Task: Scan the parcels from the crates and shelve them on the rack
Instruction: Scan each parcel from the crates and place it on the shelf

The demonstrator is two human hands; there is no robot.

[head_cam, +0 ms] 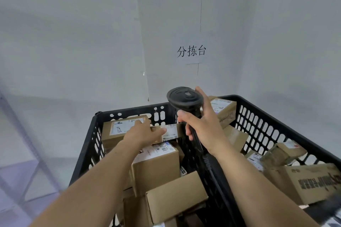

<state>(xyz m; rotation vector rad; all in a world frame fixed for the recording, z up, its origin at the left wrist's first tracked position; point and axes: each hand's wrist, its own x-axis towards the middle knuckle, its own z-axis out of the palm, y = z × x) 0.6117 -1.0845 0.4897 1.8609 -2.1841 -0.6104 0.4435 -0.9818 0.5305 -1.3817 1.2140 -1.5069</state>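
Two black slotted crates hold brown cardboard parcels; the left crate is nearest me, the right crate adjoins it. My left hand grips a small labelled parcel at the back of the left crate, thumb on its near face. My right hand holds a black handheld scanner by its handle, head raised above the parcel, cable trailing toward me. A larger parcel with a handwritten label lies just left of my left hand.
Several more boxes fill both crates, including a big printed carton at the right. A paper sign hangs on the white wall behind. A grey metal rack frame stands at the far left.
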